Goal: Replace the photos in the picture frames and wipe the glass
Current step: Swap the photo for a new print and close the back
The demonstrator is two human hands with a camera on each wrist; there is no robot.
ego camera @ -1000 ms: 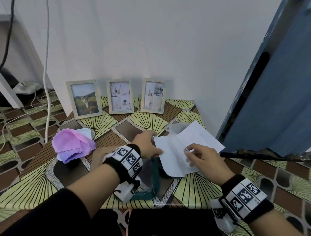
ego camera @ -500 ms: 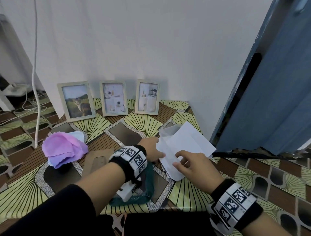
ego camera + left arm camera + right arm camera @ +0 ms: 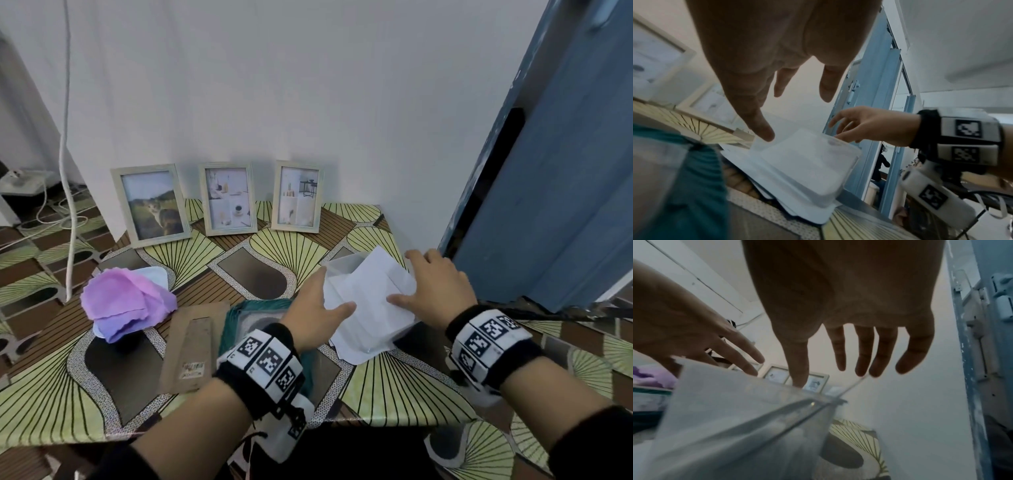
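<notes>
Table cover (image 3: 191,255) is pale yellow-green fans with black lines, plus brown patches edged in speckled white. Three cream frames (image 3: 228,198) at 12 o'clock. Crumpled purple-lilac cloth (image 3: 125,301) at 9. Teal frame (image 3: 230,318) mid-table, white papers (image 3: 368,294) toward 2. Wristbands (image 3: 265,359) are black-and-white squares. Blue door (image 3: 561,171) at 3.

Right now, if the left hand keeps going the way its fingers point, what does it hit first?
Most likely the white photo stack: the left hand points forward and right, with its thumb right at the stack's near edge. The right hand lies beyond, on the stack's far side. Whether the fingertips touch the paper already is unclear.
</notes>
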